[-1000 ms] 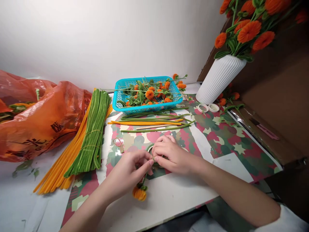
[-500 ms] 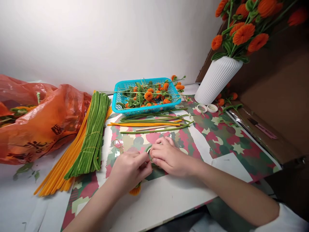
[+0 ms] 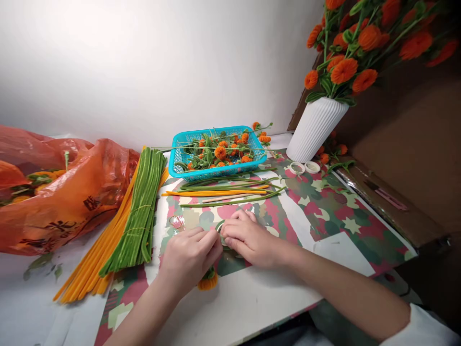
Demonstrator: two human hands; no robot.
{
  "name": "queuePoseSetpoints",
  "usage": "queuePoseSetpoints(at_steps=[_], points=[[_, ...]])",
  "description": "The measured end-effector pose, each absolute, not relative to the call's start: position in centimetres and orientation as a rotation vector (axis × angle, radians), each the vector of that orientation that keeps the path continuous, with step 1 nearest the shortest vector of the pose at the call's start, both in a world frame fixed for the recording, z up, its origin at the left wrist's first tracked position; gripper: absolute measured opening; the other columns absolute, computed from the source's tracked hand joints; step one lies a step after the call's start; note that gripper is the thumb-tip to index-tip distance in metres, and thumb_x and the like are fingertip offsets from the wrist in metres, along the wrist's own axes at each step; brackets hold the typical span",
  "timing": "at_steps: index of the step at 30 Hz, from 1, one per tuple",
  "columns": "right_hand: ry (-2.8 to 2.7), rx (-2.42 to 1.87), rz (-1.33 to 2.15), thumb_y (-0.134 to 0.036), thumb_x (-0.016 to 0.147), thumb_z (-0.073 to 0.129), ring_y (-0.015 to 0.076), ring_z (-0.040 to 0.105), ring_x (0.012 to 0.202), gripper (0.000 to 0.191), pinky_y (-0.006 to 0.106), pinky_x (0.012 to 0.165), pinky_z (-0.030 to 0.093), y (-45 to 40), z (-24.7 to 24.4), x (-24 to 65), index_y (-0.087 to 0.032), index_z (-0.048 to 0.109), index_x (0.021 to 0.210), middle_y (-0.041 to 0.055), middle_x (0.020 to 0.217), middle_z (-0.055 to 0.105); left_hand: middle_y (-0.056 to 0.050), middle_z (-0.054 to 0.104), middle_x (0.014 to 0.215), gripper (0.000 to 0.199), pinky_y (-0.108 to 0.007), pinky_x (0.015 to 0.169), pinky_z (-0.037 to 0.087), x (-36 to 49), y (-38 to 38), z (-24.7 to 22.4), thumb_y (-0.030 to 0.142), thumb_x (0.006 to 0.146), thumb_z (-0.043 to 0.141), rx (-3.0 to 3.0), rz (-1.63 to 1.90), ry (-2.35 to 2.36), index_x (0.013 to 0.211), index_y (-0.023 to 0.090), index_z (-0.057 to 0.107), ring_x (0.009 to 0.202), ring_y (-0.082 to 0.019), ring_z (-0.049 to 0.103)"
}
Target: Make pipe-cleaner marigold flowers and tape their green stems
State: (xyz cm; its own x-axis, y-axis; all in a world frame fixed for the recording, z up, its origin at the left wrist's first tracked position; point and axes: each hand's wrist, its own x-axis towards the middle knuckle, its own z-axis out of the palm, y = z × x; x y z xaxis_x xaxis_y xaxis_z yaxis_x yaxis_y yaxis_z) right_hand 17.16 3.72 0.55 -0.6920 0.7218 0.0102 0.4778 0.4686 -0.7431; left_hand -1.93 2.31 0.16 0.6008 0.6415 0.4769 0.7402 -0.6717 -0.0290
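Note:
My left hand (image 3: 192,257) is closed in a pinch, its fingertips beside those of my right hand. An orange-yellow flower head (image 3: 208,281) with a bit of green shows below my left hand, its stem hidden by the fingers. My right hand (image 3: 248,238) has its fingers curled together over a small roll of green tape (image 3: 219,225), of which only the rim shows between the hands. Both hands are low over the camouflage-patterned mat (image 3: 232,263).
Behind lie loose green and orange stems (image 3: 230,193) and a blue basket (image 3: 218,172) of small flowers. Left are green stem bundles (image 3: 139,216) and an orange bag (image 3: 82,202). Right stand a white vase (image 3: 315,129), tape rings (image 3: 297,168) and a pink cutter (image 3: 391,198).
The camera view has shifted, so the background sits lower. My left hand has moved slightly, and more of the orange-yellow flower head shows below it.

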Motion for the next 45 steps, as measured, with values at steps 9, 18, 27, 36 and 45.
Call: queuePoseSetpoints(at_steps=[9, 18, 27, 36, 45], points=[[-2.37, -1.017, 0.986, -0.016, 0.096, 0.039, 0.0175, 0.04, 0.091, 0.02, 0.04, 0.09, 0.03, 3.7, 0.3, 17.0, -0.019, 0.043, 0.076, -0.0017, 0.087, 0.059, 0.004, 0.047, 0.045, 0.032, -0.02, 0.044, 0.031, -1.7, 2.0, -0.5, 0.022, 0.089, 0.047, -2.543, -0.778, -1.427, 0.058, 0.018, 0.053, 0.041, -0.009, 0.044], [-2.342, -1.023, 0.92, -0.016, 0.095, 0.043, 0.0182, 0.043, 0.098, 0.016, 0.042, 0.093, 0.026, 3.4, -0.1, 17.1, -0.021, 0.049, 0.08, -0.0019, 0.09, 0.062, 0.005, 0.057, 0.047, 0.023, -0.02, 0.047, 0.038, -4.0, 3.5, 1.1, 0.028, 0.083, 0.055, -2.467, -1.146, -2.09, 0.062, 0.019, 0.057, 0.042, -0.009, 0.048], [-2.256, -1.115, 0.962, -0.021, 0.094, 0.051, 0.018, 0.047, 0.098, 0.011, 0.042, 0.097, 0.026, 3.5, -0.4, 17.1, -0.021, 0.053, 0.082, -0.0022, 0.089, 0.064, -0.001, 0.068, 0.062, 0.028, -0.019, 0.045, 0.04, -3.0, 3.2, 0.9, 0.042, 0.079, 0.066, -2.804, -1.989, -2.745, 0.089, 0.016, 0.07, 0.048, -0.009, 0.049], [-2.272, -1.118, 0.919, -0.018, 0.091, 0.053, 0.0181, 0.047, 0.098, 0.006, 0.043, 0.099, 0.026, 3.2, -0.7, 17.2, -0.024, 0.055, 0.089, -0.0024, 0.089, 0.062, -0.001, 0.069, 0.066, 0.028, -0.017, 0.05, 0.046, -2.9, 3.0, 0.4, 0.039, 0.075, 0.074, -2.733, -2.424, -2.829, 0.091, 0.017, 0.068, 0.053, -0.008, 0.055], [-2.295, -1.136, 0.889, -0.017, 0.089, 0.054, 0.0199, 0.049, 0.097, 0.008, 0.046, 0.099, 0.027, 3.2, -0.7, 17.4, -0.022, 0.052, 0.083, -0.0002, 0.089, 0.062, 0.004, 0.073, 0.079, 0.009, -0.025, 0.072, 0.057, -7.4, 3.9, 4.6, 0.027, 0.077, 0.069, -1.451, -2.893, -1.628, 0.081, 0.02, 0.064, 0.068, -0.011, 0.068]])
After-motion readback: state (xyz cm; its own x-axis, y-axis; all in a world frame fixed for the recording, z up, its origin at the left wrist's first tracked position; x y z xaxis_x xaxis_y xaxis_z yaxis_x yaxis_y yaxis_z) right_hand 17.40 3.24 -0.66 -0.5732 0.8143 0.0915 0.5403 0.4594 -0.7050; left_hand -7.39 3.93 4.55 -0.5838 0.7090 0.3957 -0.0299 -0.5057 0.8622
